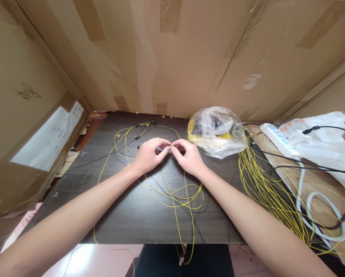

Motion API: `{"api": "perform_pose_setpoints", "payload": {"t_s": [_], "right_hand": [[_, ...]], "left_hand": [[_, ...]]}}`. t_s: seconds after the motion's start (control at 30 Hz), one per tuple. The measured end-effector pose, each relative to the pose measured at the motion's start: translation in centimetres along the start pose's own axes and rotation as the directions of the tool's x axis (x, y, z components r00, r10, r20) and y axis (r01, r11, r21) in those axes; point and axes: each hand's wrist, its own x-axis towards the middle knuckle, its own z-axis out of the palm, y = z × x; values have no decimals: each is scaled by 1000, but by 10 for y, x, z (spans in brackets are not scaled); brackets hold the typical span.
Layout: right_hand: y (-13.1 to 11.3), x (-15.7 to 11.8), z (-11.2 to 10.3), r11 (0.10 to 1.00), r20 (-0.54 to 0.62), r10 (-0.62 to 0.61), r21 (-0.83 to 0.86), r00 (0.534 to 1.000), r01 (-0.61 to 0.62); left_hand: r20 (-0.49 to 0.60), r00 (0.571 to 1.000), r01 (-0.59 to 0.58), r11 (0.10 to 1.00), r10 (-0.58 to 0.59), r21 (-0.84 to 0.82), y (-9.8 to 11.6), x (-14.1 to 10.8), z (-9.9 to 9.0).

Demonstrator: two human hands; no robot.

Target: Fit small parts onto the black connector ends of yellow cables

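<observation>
Head view: a dark wood-grain tabletop (117,227) fills the working area, backed by a cardboard wall (149,57). Along its right side runs a long bundle of yellow cables (272,196), lying fanned out and untidy. Nearer the middle, loose yellow cable loops (192,208) spread across the wood, with some strands hanging over the front edge; nothing visible binds them, so I judge that any gathering of these is still left to do. Beyond the right hand stands a clear plastic bag (217,132) with yellow and dark contents, perhaps more cable. Left hand (149,154) and right hand (191,156) meet over the table's centre, thumb and forefinger of each pinched together on one small yellowish piece (170,146) between them. That detail is too tiny to identify, and whether it is fastened I cannot tell; the two-sided pinch suggests this step is midway. Smallest elsewhere, black connector ends (152,122) lie beyond the left hand, untouched.
</observation>
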Motion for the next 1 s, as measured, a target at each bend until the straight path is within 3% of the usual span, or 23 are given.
{"api": "perform_pose_setpoints", "payload": {"t_s": [1.0], "right_hand": [[1,2,-4,999,75,-31,-27,997,33]], "left_hand": [[-31,997,-72,996,70,-54,3,0,-1]]}}
